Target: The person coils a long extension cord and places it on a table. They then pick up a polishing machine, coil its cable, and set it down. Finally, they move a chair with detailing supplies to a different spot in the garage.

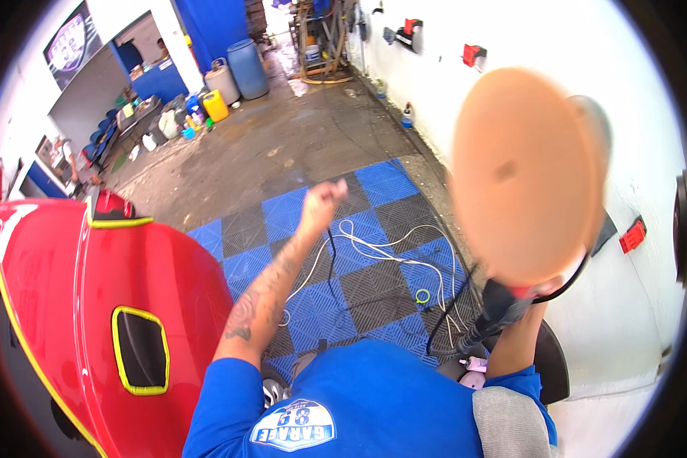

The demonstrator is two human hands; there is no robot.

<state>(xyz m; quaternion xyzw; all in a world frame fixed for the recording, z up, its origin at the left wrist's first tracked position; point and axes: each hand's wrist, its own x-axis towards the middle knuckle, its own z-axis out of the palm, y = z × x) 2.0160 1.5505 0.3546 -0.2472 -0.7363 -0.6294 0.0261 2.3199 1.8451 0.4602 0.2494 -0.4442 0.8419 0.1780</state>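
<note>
My right hand (551, 287) grips a polisher, mostly hidden behind the tool's head. A round orange foam pad (523, 179) faces up towards me on the polisher, and its dark body (504, 309) trails a black cord. My left hand (322, 204) is stretched forward over the floor mat, slightly blurred, with its fingers curled in. A thin dark cord hangs just below that wrist; whether the fingers hold anything is hidden. To my left stands a glossy red car (160, 267), its panel edges and a dark inset (140, 351) lined with yellow tape.
Blue and black floor tiles (370, 290) lie beneath me, with a loose white cable (374, 248) across them. A white wall (618, 336) runs close on my right, with red-and-black holders (632, 235). Drums (246, 69) and jugs (215, 106) stand farther off. A grey cloth (511, 424) drapes my right shoulder.
</note>
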